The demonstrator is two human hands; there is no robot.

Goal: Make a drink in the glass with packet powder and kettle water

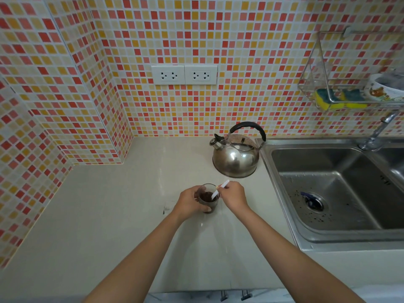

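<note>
A small clear glass [208, 200] holding dark brown liquid stands on the pale countertop [122, 204]. My left hand [189, 203] wraps around the glass from the left. My right hand [234, 196] pinches a thin white packet stick [219, 189]; its lower end dips into the dark liquid. The steel kettle [237, 155] with a black handle stands behind the glass, close to the sink, spout pointing left.
A steel sink [332, 189] with a tap [378, 132] lies to the right. A wire rack [349, 84] with sponges and a bowl hangs on the tiled wall. Two double sockets [184, 74] are on the wall behind.
</note>
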